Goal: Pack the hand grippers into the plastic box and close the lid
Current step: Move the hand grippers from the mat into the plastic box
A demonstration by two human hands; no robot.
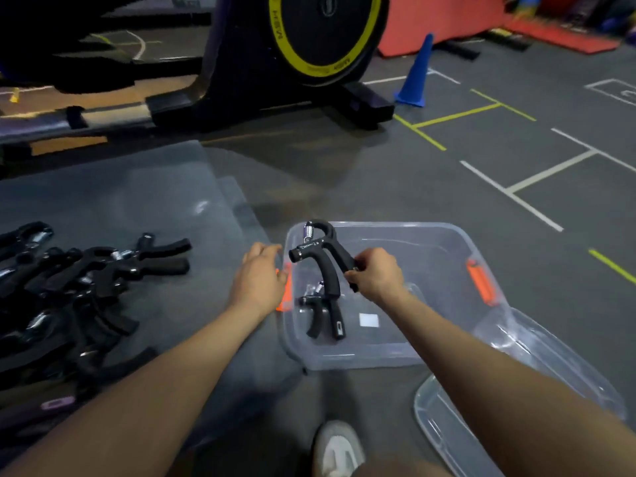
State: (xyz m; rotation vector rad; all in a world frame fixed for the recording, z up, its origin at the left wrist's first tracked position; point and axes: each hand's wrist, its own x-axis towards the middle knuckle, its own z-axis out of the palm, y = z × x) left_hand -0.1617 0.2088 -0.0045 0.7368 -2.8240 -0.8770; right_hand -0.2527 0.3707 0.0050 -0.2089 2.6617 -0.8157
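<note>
Nearest us the clear lid (537,390) lies beside the plastic box (426,266), over which our right hand (375,273) pinches one hand gripper (321,256) above another gripper (323,315) inside, our empty left hand (260,277) spread at the rim, the pile (65,287) left.

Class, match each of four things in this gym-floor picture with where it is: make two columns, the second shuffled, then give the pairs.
Things
1. black hand gripper with steel spring
2. second black hand gripper
3. blue plastic cone
4. pile of black hand grippers

Places
A. on the floor beside the exercise bike's base
B. lying inside the clear plastic box
C. held in the right hand above the box
D. on the clear sheet by the left arm

Pairs: 1-C, 2-B, 3-A, 4-D
</note>
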